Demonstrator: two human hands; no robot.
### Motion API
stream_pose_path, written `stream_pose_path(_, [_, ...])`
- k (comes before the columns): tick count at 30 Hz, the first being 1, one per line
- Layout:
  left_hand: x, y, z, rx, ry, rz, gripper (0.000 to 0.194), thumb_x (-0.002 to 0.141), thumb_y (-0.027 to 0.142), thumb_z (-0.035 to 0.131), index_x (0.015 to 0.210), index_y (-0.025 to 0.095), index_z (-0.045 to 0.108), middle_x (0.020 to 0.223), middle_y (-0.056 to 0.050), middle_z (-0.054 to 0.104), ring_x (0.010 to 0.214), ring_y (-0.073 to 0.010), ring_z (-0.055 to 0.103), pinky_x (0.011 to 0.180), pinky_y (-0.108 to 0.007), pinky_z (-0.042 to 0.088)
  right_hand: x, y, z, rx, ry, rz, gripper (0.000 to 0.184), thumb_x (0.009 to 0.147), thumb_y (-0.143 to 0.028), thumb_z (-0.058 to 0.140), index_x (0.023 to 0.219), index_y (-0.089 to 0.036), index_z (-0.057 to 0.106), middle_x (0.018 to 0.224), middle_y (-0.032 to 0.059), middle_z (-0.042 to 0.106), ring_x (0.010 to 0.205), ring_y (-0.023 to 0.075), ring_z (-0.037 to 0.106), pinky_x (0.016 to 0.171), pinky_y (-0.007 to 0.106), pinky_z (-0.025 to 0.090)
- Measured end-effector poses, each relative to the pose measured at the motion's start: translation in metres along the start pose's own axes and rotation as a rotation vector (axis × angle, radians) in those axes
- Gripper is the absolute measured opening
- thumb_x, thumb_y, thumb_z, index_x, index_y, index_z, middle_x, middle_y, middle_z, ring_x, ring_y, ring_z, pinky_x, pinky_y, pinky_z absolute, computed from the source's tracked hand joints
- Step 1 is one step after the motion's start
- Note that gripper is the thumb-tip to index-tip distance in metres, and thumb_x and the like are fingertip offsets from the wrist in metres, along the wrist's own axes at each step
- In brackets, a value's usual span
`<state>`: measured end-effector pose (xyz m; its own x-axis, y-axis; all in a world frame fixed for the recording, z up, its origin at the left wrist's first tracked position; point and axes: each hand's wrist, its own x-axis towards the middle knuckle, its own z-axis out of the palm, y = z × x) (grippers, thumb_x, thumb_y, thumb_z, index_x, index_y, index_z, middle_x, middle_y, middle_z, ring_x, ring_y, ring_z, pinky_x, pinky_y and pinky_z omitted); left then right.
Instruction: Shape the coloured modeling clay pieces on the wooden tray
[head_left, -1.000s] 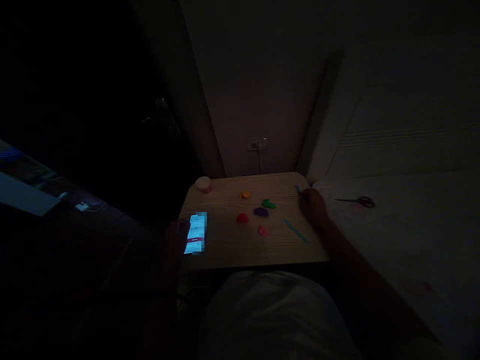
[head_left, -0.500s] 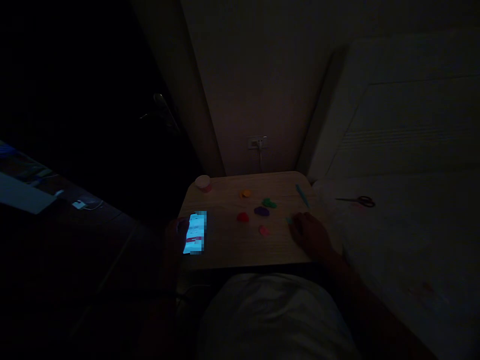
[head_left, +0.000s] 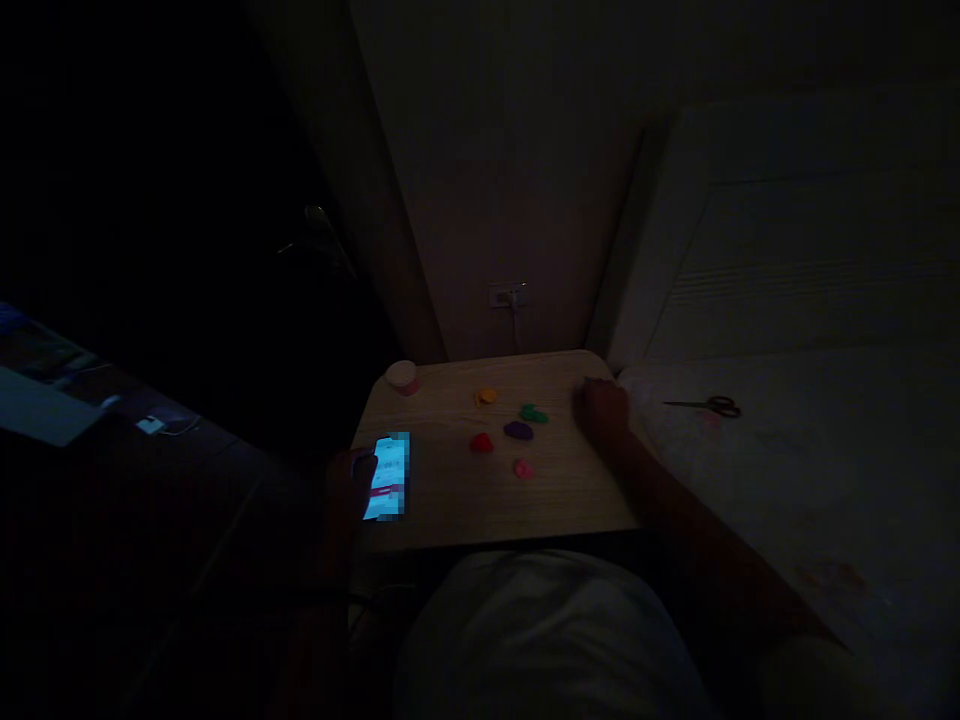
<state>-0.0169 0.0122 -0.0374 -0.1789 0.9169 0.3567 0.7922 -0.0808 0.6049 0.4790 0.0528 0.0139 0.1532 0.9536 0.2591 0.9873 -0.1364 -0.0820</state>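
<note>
My left hand is closed around the left edge of a lit smartphone, its thumb over the screen. My right hand is curled at the table's far right edge, over the spot where a blue pen-like stick lay. What its fingers hold is hidden. To its left, small soft-looking lumps like modelling clay lie on the table: green, purple, red, pink and orange.
A small pink-and-white cup stands at the back left of the wooden table. Scissors lie on the pale surface to the right. A wall socket with a plug is behind the table. The room is very dark.
My right hand has moved away from me to the table's far right, now covering the blue stick's place. The teal bit at its fingertips no longer shows. My left hand stays at the smartphone.
</note>
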Motion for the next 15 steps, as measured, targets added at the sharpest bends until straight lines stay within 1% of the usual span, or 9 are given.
stream_pose_path(2, [0.001, -0.003, 0.003, -0.061, -0.002, -0.037, 0.042, 0.085, 0.054, 0.054, 0.107, 0.020, 0.067, 0.112, -0.013, 0.068, 0.111, -0.0335, 0.063, 0.104, -0.052, 0.048, 0.006, 0.001, 0.005, 0.012, 0.054, 0.026, 0.031, 0.099, -0.028, 0.046, 0.103, -0.007, 0.070, 0.107, 0.0231, 0.068, 0.102, 0.0317, 0.062, 0.083, 0.039, 0.043])
stream_pose_path(5, [0.002, -0.009, 0.008, -0.186, 0.023, -0.162, 0.046, 0.081, 0.053, 0.060, 0.112, 0.019, 0.063, 0.114, -0.013, 0.068, 0.108, -0.0319, 0.065, 0.101, -0.050, 0.052, 0.008, 0.006, 0.014, 0.087, 0.174, 0.070, 0.030, 0.097, -0.032, 0.050, 0.105, -0.010, 0.069, 0.116, 0.0222, 0.063, 0.110, 0.0338, 0.056, 0.088, 0.042, 0.042])
stream_pose_path(8, [0.004, -0.010, 0.009, -0.242, 0.045, -0.245, 0.047, 0.080, 0.052, 0.061, 0.113, 0.019, 0.062, 0.114, -0.012, 0.069, 0.109, -0.0308, 0.065, 0.100, -0.048, 0.052, 0.007, 0.013, 0.020, 0.206, 0.301, 0.093, 0.031, 0.096, -0.037, 0.052, 0.108, -0.012, 0.065, 0.118, 0.0204, 0.060, 0.110, 0.0335, 0.053, 0.090, 0.044, 0.041])
stream_pose_path(11, [0.008, -0.005, 0.007, -0.220, 0.043, -0.233, 0.043, 0.083, 0.052, 0.057, 0.108, 0.019, 0.065, 0.114, -0.012, 0.069, 0.111, -0.0301, 0.064, 0.103, -0.047, 0.050, 0.004, 0.021, 0.023, 0.283, 0.375, 0.079, 0.031, 0.097, -0.039, 0.049, 0.109, -0.014, 0.062, 0.116, 0.0183, 0.059, 0.107, 0.0311, 0.051, 0.091, 0.044, 0.041])
stream_pose_path(15, [0.015, 0.006, 0.003, -0.196, -0.027, -0.169, 0.043, 0.085, 0.053, 0.053, 0.105, 0.017, 0.067, 0.112, -0.012, 0.070, 0.109, -0.0297, 0.064, 0.103, -0.047, 0.050, -0.002, 0.027, 0.024, 0.306, 0.378, 0.025, 0.030, 0.098, -0.039, 0.047, 0.107, -0.015, 0.061, 0.113, 0.0177, 0.058, 0.105, 0.0298, 0.051, 0.092, 0.043, 0.040])
